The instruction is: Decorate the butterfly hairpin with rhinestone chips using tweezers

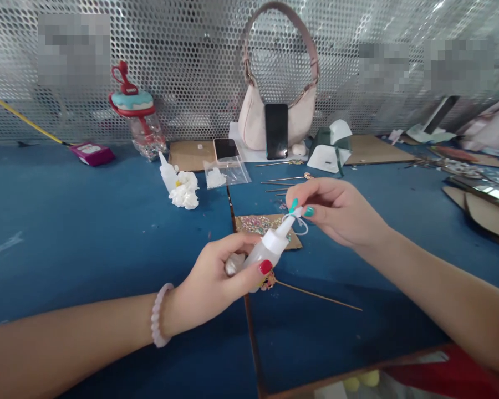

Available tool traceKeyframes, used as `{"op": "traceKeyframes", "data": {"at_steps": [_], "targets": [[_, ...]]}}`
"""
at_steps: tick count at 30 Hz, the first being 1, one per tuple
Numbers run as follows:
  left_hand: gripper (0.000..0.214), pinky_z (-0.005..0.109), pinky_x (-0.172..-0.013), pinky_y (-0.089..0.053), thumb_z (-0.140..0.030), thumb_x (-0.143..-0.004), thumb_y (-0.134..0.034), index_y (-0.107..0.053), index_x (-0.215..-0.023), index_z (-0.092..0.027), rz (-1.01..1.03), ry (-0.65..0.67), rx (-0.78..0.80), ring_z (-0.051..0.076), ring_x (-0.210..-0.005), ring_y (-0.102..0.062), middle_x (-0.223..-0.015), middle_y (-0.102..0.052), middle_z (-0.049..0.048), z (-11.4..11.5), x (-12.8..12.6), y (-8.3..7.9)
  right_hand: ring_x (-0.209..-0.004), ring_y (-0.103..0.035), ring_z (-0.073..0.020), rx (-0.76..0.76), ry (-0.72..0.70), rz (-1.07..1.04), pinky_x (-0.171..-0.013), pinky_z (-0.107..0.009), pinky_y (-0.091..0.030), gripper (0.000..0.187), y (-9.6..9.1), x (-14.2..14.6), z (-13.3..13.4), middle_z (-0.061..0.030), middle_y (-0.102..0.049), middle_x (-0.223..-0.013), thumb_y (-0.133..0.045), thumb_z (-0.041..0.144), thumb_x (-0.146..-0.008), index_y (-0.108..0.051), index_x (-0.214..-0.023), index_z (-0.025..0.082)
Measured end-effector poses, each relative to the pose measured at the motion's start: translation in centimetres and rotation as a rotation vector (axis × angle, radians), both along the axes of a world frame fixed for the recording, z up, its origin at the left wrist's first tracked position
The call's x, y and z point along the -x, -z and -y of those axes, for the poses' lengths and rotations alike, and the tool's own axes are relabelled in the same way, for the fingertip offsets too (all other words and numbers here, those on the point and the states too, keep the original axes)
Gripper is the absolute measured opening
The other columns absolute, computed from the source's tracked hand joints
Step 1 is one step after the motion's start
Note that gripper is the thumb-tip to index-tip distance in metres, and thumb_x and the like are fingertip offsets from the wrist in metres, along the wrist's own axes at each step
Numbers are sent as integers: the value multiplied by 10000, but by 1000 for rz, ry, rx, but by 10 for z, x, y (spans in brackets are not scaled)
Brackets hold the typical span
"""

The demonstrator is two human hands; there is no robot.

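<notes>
My left hand is wrapped round a translucent glue bottle, tilted with its pointed nozzle up and to the right. A crumpled white wad shows between the palm and the bottle. At the nozzle tip my right hand pinches the small white cap, from which a thin white loop hangs. Just below the bottle is a hairpin with a pink and gold flower head and a long thin stem; whether the left fingers touch it, I cannot tell. Behind the bottle lies a cardboard piece covered with small coloured beads.
Several hairpins lie beyond my right hand. A second nozzle bottle leans by crumpled white tissue, near a plastic bag. Farther back stand a pink handbag, a phone and a red-handled cup.
</notes>
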State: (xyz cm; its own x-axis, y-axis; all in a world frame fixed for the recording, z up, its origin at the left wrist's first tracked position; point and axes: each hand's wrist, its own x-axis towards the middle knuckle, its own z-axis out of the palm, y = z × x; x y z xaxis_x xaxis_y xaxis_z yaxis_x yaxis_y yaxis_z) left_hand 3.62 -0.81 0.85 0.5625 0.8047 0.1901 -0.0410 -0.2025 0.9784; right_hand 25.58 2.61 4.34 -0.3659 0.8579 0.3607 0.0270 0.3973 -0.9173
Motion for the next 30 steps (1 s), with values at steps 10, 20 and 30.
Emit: {"op": "traceKeyframes", "data": {"at_steps": [10,20,30], "targets": [[263,198,-463,-448,-312,-856,-623,-681,-1036,-129,12,13,21,128,-557,-563,-706,-677,60,1,1,1,-645,-546,-77,27,-63,-19,-553,-205,-433,55,2,-6,0,24,-621,-733,-732,225,-769,-703,-814,230],[265,182,-469,-423,-312,-876,-611,-689,-1063,-142,11,43,39,112,-559,-527,-699,-664,46,0,2,1,-615,-556,-104,11,-73,-3,-524,-240,-442,57,1,-5,-1,11,-613,-690,-737,253,-760,-698,-774,213],[214,167,-460,-380,-320,-891,-594,-685,-925,-129,20,62,68,80,-521,-450,-672,-615,27,0,1,1,-638,-562,-107,-98,-96,94,-527,-246,-433,40,0,-11,1,13,-605,-698,-701,256,-800,-682,-803,222]]}}
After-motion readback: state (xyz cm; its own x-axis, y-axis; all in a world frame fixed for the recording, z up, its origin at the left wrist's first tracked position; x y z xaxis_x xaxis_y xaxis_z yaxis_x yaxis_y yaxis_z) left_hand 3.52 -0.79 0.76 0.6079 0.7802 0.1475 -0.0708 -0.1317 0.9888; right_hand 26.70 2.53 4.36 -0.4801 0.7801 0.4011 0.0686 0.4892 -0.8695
